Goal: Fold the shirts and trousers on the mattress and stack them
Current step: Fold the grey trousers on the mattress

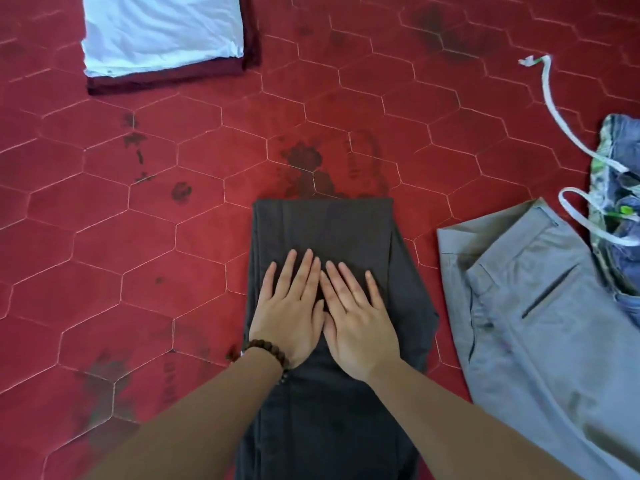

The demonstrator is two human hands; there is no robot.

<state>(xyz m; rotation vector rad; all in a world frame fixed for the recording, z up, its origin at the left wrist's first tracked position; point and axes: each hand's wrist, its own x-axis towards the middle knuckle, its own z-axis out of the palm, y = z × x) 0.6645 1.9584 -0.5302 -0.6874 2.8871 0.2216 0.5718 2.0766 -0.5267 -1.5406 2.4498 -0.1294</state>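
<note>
Dark grey trousers [322, 223] lie folded lengthwise on the red quilted mattress [138, 220], running from the bottom edge up to the middle. My left hand [291, 306] and my right hand [356, 317] rest flat on them side by side, fingers spread, holding nothing. A beaded bracelet is on my left wrist. At the top left sits a stack: a folded white shirt [162, 29] on a folded maroon garment [173, 77]. Light grey trousers [540, 323] lie unfolded to the right.
A blue patterned garment [620, 188] with a white drawstring [561, 112] lies bunched at the right edge, partly over the light grey trousers. Dark stains mark the mattress in several places.
</note>
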